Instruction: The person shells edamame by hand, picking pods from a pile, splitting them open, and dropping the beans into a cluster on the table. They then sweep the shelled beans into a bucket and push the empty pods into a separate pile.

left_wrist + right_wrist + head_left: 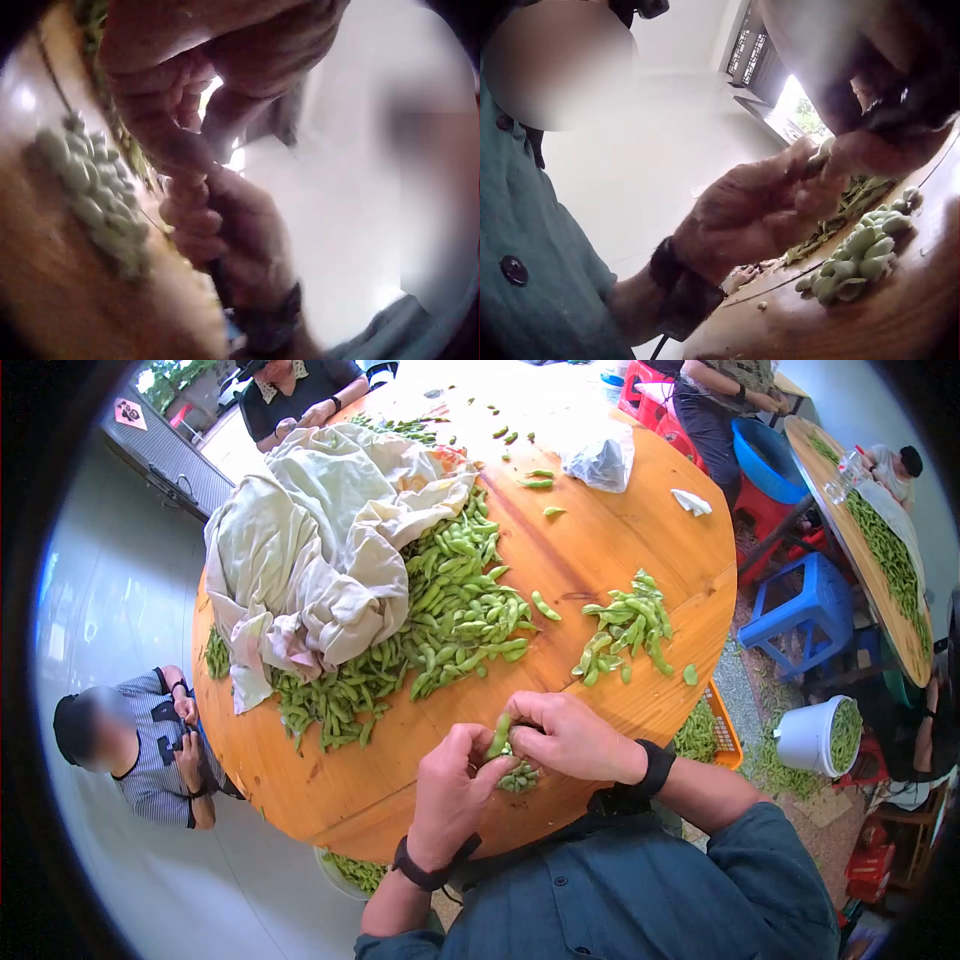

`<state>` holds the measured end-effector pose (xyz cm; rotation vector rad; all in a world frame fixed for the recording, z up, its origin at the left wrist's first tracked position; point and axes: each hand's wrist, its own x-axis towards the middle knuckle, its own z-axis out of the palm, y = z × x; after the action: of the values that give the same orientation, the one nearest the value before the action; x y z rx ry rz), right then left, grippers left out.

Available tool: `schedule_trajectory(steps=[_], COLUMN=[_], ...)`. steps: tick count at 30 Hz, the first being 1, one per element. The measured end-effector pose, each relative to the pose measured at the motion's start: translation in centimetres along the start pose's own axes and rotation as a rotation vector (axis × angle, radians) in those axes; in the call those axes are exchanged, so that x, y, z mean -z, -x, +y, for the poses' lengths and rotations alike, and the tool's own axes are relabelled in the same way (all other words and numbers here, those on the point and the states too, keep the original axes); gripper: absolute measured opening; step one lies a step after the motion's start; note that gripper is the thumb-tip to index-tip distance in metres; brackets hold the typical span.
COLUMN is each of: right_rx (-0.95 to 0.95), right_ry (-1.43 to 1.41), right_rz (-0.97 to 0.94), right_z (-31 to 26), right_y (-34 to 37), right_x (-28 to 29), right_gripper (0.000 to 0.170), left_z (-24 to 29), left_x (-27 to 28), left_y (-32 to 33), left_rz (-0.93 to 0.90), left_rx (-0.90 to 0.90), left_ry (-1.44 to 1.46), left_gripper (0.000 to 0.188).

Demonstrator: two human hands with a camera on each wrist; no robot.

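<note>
A green pod [499, 736] is pinched between the two hands above the table's near edge. The left hand [447, 788] grips its lower part with thumb and fingers; the right hand [577, 738] has its thumb and index finger at the upper end. Just below the hands lies a small pile of shelled beans [518, 778], seen more fully in the left wrist view [94, 191] and in the right wrist view [859, 259]. In the right wrist view, a pale bit of the pod [823, 152] shows between the fingertips of both hands.
Unshelled pods [445, 610] are heaped beside a crumpled cloth [310, 540]. A smaller group of pods [630, 628] lies to the right. An orange basket [727, 735] stands beyond the table edge, near a white bucket [805, 737]. Other people sit around the table.
</note>
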<state>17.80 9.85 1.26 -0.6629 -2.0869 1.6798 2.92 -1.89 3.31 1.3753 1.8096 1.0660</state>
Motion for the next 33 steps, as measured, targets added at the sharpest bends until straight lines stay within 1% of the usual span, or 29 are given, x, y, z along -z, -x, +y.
schedule_trajectory(steps=[1,3,7,9,10,12,16,18,19,21,22,24,25,27,28,30,31,33], right_rx=[0.002,0.071,0.092,0.162,0.161,0.023,-0.008,-0.125,-0.125,-0.218,-0.217,-0.234,-0.229,-0.238,-0.225,-0.155,-0.138,-0.12], right_ry=[-0.002,0.107,0.112,0.151,0.151,-0.001,-0.095,-0.24,-0.24,-0.404,-0.404,-0.509,-0.505,-0.435,-0.427,-0.194,-0.188,-0.136], right_rz=[-0.004,0.06,0.071,0.06,0.061,-0.043,-0.065,-0.16,-0.161,-0.266,-0.268,-0.324,-0.326,-0.261,-0.263,-0.158,-0.159,-0.094], right_z=[-0.2,-0.4,0.0,0.4,0.3,0.0,0.5,0.5,0.6,0.8,0.8,0.8,0.8,1.0,0.7,0.1,0.1,0.2], right_y=[0.0,-0.1,0.0,-0.1,-0.1,-0.3,-0.2,-0.3,-0.3,-0.5,-0.5,-0.7,-0.8,-1.0,-1.0,-1.0,-1.0,-1.0], right_x=[-0.1,-0.2,-0.4,-0.3,-0.2,0.2,0.2,0.5,0.6,0.8,0.9,1.2,1.2,1.0,1.0,0.9,0.8,0.6], right_gripper=[0.009,0.009,0.011,0.011,0.011,0.013,0.012,0.012,0.012,0.012,0.012,0.014,0.014,0.015,0.015,0.017,0.017,0.018], left_z=[-0.1,-0.3,-0.8,-1.0,-0.9,-0.7,-1.0,-1.5,-1.9,-2.6,-2.9,-3.4,-3.3,-2.9,-2.7,-2.2,-2.1,-2.1], left_x=[0.0,0.0,0.2,0.4,0.5,0.8,1.4,1.7,1.9,2.3,2.2,2.1,2.1,1.7,1.7,1.6,1.4,1.1], left_y=[-0.1,-0.1,0.1,0.2,0.2,0.0,-0.3,-0.4,-0.5,-0.6,-0.6,-0.5,-0.4,-0.5,-0.5,-0.2,-0.1,0.0], left_rz=[0.004,0.067,0.047,-0.076,-0.077,-0.111,-0.153,-0.229,-0.228,-0.327,-0.325,-0.345,-0.342,-0.243,-0.239,-0.201,-0.193,-0.186], left_rx=[0.002,-0.186,-0.151,0.278,0.279,0.345,0.385,0.478,0.478,0.549,0.548,0.562,0.557,0.541,0.527,0.435,0.419,0.375], left_ry=[-0.002,-0.211,-0.171,0.368,0.368,0.55,0.603,0.727,0.727,0.921,0.922,1.076,1.076,0.861,0.857,0.695,0.688,0.521], left_gripper=[0.015,0.017,0.014,0.013,0.013,0.014,0.016,0.018,0.018,0.019,0.019,0.021,0.021,0.021,0.021,0.022,0.022,0.022])
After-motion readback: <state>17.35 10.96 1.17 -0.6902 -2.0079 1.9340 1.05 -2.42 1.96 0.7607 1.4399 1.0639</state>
